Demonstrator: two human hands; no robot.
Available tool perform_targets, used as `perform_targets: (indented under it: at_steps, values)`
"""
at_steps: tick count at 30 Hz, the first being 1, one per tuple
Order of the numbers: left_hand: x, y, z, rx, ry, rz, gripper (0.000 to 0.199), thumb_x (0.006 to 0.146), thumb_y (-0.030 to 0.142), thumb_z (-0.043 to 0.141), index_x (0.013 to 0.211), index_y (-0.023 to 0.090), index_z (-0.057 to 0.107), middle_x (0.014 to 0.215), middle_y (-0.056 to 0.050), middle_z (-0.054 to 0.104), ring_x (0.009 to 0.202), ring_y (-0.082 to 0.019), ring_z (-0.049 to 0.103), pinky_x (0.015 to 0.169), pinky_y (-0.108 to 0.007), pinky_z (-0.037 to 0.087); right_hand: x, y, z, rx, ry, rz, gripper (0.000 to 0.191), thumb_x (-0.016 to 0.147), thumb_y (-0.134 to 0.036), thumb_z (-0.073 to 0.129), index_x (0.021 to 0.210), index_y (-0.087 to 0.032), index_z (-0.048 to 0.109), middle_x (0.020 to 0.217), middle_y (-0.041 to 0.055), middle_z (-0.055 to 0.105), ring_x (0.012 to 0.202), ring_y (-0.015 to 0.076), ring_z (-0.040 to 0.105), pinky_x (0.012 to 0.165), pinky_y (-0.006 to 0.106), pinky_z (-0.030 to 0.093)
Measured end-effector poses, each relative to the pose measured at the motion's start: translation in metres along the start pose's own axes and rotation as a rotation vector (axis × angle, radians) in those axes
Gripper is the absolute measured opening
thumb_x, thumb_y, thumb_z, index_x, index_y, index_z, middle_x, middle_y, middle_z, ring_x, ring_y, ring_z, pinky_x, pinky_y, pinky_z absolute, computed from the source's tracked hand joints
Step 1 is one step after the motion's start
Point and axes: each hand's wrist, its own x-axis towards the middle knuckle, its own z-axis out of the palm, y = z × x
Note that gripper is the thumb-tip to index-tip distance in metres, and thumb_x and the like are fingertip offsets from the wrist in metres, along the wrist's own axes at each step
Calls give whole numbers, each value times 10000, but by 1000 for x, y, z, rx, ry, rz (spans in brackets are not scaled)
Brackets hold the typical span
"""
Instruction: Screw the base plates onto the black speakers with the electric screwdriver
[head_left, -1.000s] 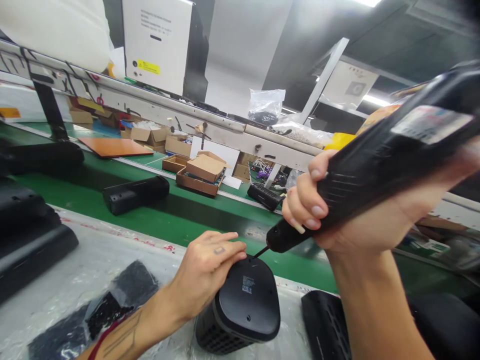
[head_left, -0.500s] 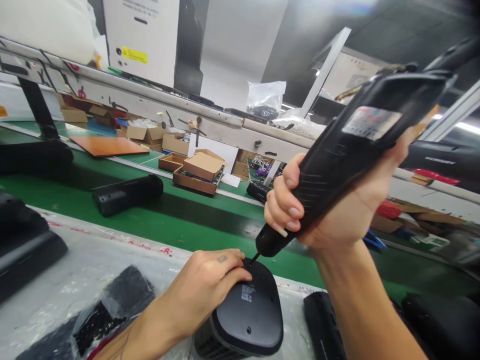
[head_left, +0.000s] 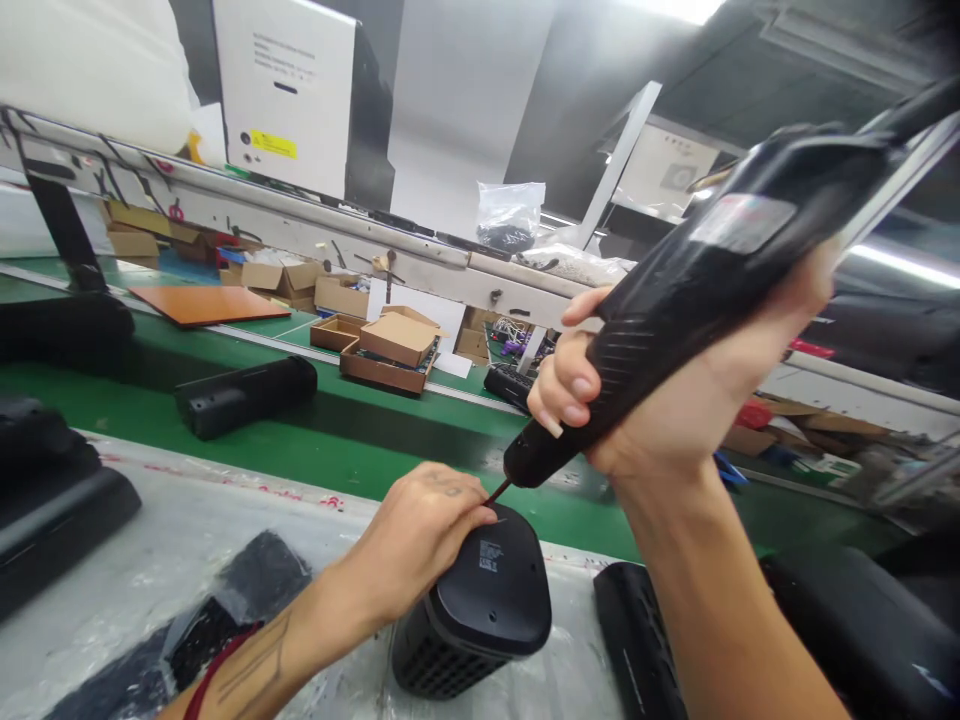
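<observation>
My right hand (head_left: 645,400) is wrapped round a black electric screwdriver (head_left: 675,290), tilted with its bit pointing down and left. Below it stands a black device (head_left: 502,590) with rounded corners, latticed sides and a flat end that carries small print and screw holes. My left hand (head_left: 431,535) grips the far left edge of that end, fingers bent and thumb pressed close to the bit. The bit's tip reaches the edge beside my left fingertips, which hide the exact contact point.
A green belt (head_left: 360,450) runs behind the bench, with a black cylindrical unit (head_left: 247,393) and an orange board (head_left: 210,304) on it. Cardboard boxes (head_left: 394,345) sit farther back. Plastic-wrapped dark pieces (head_left: 262,570) lie left; another black unit (head_left: 637,640) lies right.
The screwdriver's tip has moved slightly left, to the device's edge by my left fingers. My left hand has shifted and closed in around the bit. The view has tilted a little.
</observation>
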Motion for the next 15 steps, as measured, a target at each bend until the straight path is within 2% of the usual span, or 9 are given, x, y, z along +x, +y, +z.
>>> perform_targets:
  at_steps: [2,4,7,10,13,15]
  values:
    - [1,1,0,-12,17,47,301,1031,239,528,801,153,702,828,-19,781,801,-182,746,867,-325,538,-1,-6,-2,10,-30,-38,959,803,-887,-133,689,-169,494,423,6,310,309,155,336,298,286,297]
    - [0,3,1,-24,59,58,300,1032,239,531,795,152,692,798,-7,771,758,-156,728,874,-316,526,-1,-8,-4,15,-67,-67,953,809,-891,-114,690,-169,496,428,2,323,311,153,343,296,286,299]
    - [-1,5,1,-37,112,45,258,1014,275,574,821,153,695,807,-15,771,791,-152,719,796,-276,533,-2,-7,-7,54,-176,-164,887,799,-973,179,751,-160,530,458,-19,367,327,132,361,298,259,312]
    - [0,6,0,-45,76,75,273,1009,320,582,811,167,691,820,4,781,771,-143,726,829,-291,530,-6,-7,-11,55,-184,-169,817,665,-970,545,767,-159,542,462,-36,369,332,127,359,296,251,311]
    - [1,8,-1,-3,-16,97,359,1024,342,550,740,161,674,781,4,774,739,-160,742,907,-371,504,-11,-10,-14,15,-132,-135,807,627,-969,587,725,-169,545,450,-29,349,322,149,354,285,274,289]
    - [2,11,0,-16,-9,93,369,1022,335,557,719,158,671,746,7,765,724,-159,743,923,-387,498,-13,-14,-17,10,-140,-153,782,660,-950,584,722,-171,549,450,-24,332,330,142,348,291,271,289]
